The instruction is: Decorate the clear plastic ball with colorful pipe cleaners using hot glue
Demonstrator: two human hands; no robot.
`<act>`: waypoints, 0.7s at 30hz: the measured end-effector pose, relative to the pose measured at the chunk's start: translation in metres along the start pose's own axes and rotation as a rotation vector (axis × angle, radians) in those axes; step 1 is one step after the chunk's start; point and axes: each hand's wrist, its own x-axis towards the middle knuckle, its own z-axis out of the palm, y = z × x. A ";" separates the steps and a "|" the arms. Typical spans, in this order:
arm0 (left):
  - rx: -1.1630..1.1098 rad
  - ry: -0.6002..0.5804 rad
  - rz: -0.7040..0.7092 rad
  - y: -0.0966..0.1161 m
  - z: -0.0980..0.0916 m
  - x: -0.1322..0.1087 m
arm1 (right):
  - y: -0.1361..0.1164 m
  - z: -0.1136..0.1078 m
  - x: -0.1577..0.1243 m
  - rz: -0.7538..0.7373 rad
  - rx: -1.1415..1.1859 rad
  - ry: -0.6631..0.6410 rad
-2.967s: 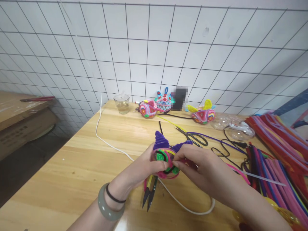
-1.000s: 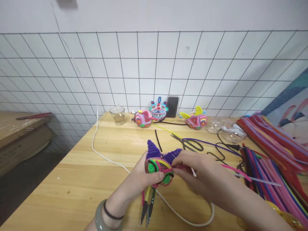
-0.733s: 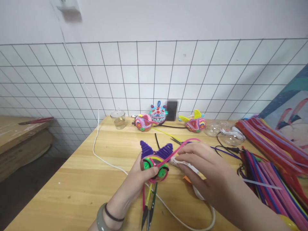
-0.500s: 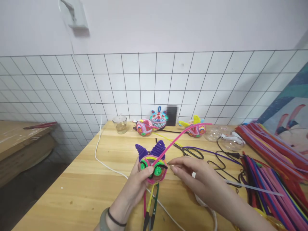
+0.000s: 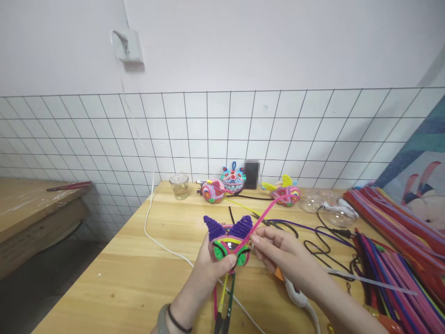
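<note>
My left hand (image 5: pixel 212 266) holds up a small ball ornament (image 5: pixel 227 241) covered in pipe cleaners, with purple pointed ears, green eyes and black brows. Its thumb presses on the front, where a long pink pipe cleaner (image 5: pixel 266 211) slants up and right. Closed fingertips of my right hand (image 5: pixel 274 248) meet this pink length beside the right ear. Below that hand shows a white hot glue gun (image 5: pixel 295 295) with an orange trigger, mostly hidden; whether the hand bears it I cannot tell. Yellow and green strands (image 5: pixel 227 297) hang under the ornament.
Several finished ornaments (image 5: pixel 212 191) stand along the wall with a glass cup (image 5: pixel 179 186). Black scissors (image 5: pixel 281 226) and a dark cord (image 5: pixel 318 253) lie behind my right hand. Clear plastic shells (image 5: pixel 337 215) and pipe cleaner bundles (image 5: pixel 392 273) are at the right. A white cable (image 5: pixel 167 250) crosses the table.
My right hand's fingertips have moved up onto the pink pipe cleaner. The glue gun's orange trigger now shows. The view has tilted slightly up and left, and the ornament remains in my left hand.
</note>
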 end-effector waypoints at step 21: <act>-0.155 0.114 0.029 -0.007 -0.008 0.010 | -0.055 0.030 -0.004 -0.405 -0.402 0.143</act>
